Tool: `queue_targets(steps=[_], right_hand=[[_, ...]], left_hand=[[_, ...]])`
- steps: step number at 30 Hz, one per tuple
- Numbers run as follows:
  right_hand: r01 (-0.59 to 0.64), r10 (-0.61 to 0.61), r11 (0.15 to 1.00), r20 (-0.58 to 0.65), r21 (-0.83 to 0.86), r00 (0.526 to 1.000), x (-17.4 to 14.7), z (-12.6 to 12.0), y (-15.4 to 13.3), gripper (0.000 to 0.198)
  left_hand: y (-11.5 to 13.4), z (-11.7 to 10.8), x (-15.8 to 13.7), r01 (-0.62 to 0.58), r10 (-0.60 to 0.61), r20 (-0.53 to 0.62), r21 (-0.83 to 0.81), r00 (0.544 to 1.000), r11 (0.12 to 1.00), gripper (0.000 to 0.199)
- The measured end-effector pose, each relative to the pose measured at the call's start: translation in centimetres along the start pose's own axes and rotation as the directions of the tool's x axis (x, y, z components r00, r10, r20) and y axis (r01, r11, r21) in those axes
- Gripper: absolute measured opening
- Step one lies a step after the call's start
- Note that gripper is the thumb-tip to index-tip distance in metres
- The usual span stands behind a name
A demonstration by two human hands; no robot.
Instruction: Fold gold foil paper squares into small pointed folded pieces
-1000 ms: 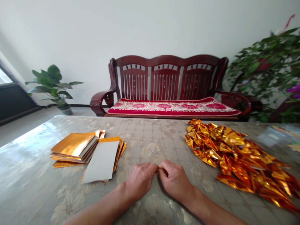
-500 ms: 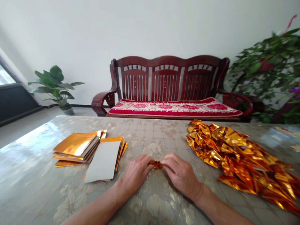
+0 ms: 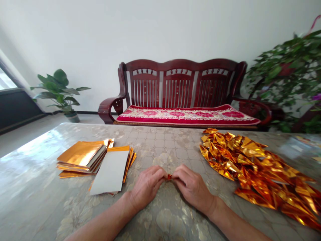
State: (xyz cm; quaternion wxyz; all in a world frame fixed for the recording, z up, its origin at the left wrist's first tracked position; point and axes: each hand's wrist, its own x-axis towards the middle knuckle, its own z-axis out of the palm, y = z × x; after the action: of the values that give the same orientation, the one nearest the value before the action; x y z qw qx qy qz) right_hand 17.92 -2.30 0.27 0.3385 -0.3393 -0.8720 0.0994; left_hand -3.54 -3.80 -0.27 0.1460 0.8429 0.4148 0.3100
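Between pinching fingertips (image 3: pixel 163 174), crinkled foil (image 3: pixel 169 176), glossy orange

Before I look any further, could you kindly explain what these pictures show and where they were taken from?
Of course. There is no machine here, only a person's bare left hand and right hand. Every picture comes from one camera worn on that person's head, looking forward and down. The fingertips of both hands pinch a small crumpled piece of orange-gold foil above a patterned tabletop. To the left lie a stack of gold foil sheets and a pile with a pale grey sheet on top. To the right is a heap of folded gold foil pieces. Behind stands a dark red wooden bench.
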Motion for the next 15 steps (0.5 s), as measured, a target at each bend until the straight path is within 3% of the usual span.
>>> queue_targets(steps=[5, 15], right_hand=[[-0.011, 0.011, 0.999, 0.017, 0.031, 1.000, 0.10, -0.03, -0.16, 0.018], [-0.018, 0.017, 0.999, 0.039, 0.030, 0.999, 0.13, -0.03, 0.27, 0.014]], left_hand=[[0.26, -0.19, -0.03, -0.017, 0.017, 0.015, -0.001, 1.000, 1.000, 0.025], [-0.31, 0.34, 0.09, 0.082, -0.082, -0.006, -0.046, 0.997, 0.996, 0.019]])
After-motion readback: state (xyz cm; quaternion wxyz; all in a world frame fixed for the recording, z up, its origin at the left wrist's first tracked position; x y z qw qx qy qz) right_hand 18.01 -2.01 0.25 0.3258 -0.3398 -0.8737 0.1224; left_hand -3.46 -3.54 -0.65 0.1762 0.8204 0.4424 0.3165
